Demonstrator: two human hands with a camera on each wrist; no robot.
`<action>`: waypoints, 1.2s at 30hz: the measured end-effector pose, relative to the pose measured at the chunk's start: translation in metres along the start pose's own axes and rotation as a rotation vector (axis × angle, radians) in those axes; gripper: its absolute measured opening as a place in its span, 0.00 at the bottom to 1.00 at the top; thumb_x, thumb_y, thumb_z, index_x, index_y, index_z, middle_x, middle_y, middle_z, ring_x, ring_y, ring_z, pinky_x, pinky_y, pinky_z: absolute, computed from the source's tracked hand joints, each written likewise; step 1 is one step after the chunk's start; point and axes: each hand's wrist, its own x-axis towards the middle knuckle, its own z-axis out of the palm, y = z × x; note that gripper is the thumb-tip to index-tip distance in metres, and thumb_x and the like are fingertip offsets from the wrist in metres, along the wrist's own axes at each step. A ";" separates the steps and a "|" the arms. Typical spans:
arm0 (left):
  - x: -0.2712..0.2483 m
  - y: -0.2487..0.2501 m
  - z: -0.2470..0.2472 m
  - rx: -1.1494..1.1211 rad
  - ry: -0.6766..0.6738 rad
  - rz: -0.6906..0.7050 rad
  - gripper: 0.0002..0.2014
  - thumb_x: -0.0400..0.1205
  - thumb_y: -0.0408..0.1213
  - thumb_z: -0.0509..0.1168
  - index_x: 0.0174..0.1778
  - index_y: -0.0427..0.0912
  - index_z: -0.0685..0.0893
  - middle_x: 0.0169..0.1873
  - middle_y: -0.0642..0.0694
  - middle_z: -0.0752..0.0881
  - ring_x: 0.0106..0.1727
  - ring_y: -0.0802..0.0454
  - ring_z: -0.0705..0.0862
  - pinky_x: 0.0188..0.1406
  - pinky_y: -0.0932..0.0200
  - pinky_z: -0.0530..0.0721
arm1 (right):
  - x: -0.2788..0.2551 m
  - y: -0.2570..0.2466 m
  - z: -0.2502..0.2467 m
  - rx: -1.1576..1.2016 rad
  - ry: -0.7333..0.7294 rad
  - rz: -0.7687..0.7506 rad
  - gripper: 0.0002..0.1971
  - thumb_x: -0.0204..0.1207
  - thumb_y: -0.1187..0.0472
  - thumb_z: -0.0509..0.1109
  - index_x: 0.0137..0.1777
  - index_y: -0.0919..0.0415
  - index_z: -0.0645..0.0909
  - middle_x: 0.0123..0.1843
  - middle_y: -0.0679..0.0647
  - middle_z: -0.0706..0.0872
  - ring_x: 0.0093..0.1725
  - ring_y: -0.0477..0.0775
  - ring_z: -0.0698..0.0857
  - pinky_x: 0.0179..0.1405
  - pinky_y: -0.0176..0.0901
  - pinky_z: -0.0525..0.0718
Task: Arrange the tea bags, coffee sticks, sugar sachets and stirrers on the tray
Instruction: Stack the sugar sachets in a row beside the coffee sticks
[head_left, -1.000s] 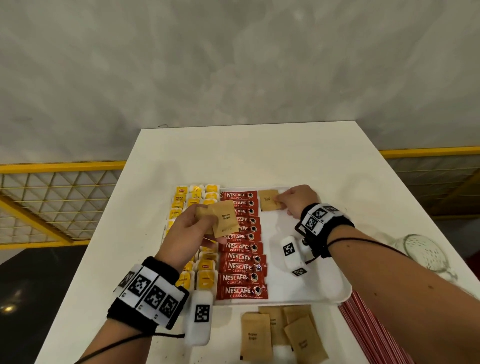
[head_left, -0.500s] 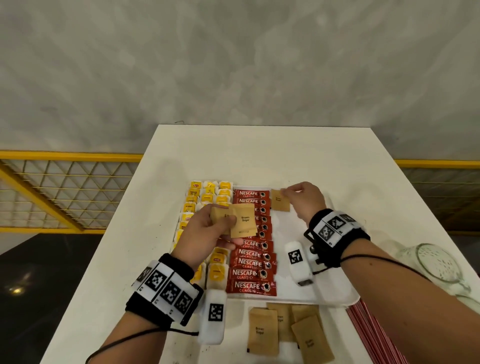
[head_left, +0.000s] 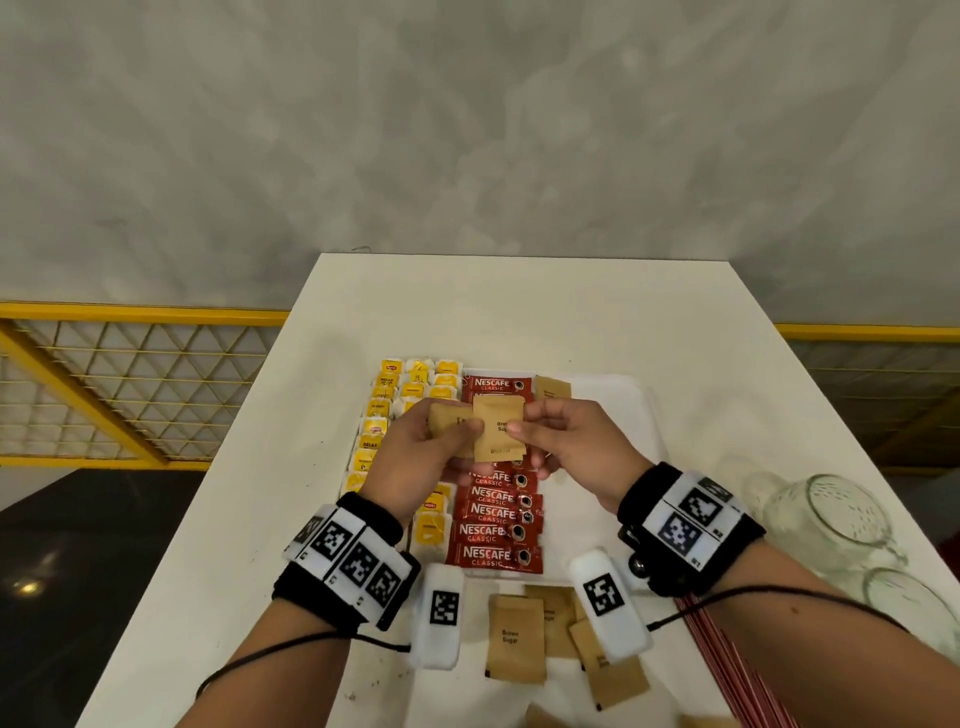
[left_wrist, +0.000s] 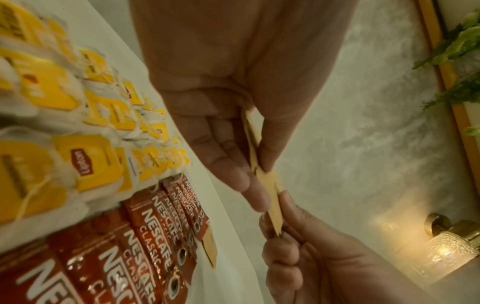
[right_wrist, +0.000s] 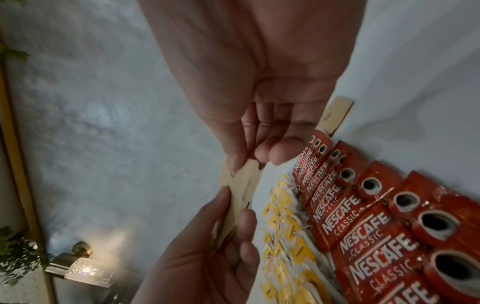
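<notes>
Above the white tray (head_left: 631, 400), my left hand (head_left: 470, 434) holds a small stack of brown sugar sachets (head_left: 448, 422). My right hand (head_left: 519, 427) pinches the front sachet (head_left: 497, 415) of that stack by its right edge. The left wrist view shows the sachets (left_wrist: 267, 185) edge-on between both hands; in the right wrist view the pinched sachet (right_wrist: 242, 185) runs from my right fingers to the left thumb. One sachet (head_left: 552, 387) lies flat at the tray's far end, beside the red coffee sticks (head_left: 493, 519). Yellow tea bags (head_left: 382, 410) fill the tray's left side.
Several loose sugar sachets (head_left: 514, 644) lie on the white table (head_left: 519, 312) just in front of the tray. Red stirrers (head_left: 727, 660) lie at the front right. Glass jars (head_left: 826, 514) stand to the right of the tray. The tray's right part is bare.
My right hand let go of the sachet it laid at the tray's far end, came back to the left hand and took hold of the front sachet there.
</notes>
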 end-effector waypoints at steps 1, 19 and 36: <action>0.001 0.002 -0.001 -0.001 0.003 -0.002 0.08 0.82 0.34 0.69 0.55 0.40 0.81 0.40 0.41 0.92 0.32 0.43 0.91 0.26 0.58 0.86 | 0.001 -0.001 -0.003 0.011 0.011 0.001 0.07 0.76 0.65 0.74 0.51 0.66 0.83 0.34 0.54 0.82 0.25 0.45 0.79 0.24 0.37 0.81; 0.014 -0.009 -0.007 0.219 0.048 0.039 0.06 0.80 0.40 0.70 0.48 0.42 0.88 0.37 0.56 0.87 0.39 0.60 0.83 0.35 0.61 0.77 | 0.090 0.046 -0.101 -0.383 0.428 0.335 0.07 0.68 0.64 0.77 0.33 0.55 0.83 0.43 0.65 0.90 0.44 0.66 0.90 0.49 0.61 0.89; 0.017 -0.013 -0.006 0.022 -0.017 -0.099 0.12 0.82 0.26 0.65 0.55 0.45 0.86 0.54 0.39 0.86 0.50 0.46 0.89 0.36 0.54 0.91 | 0.078 0.022 -0.085 -0.533 0.451 0.270 0.14 0.73 0.56 0.74 0.55 0.64 0.84 0.48 0.56 0.85 0.45 0.56 0.83 0.48 0.45 0.83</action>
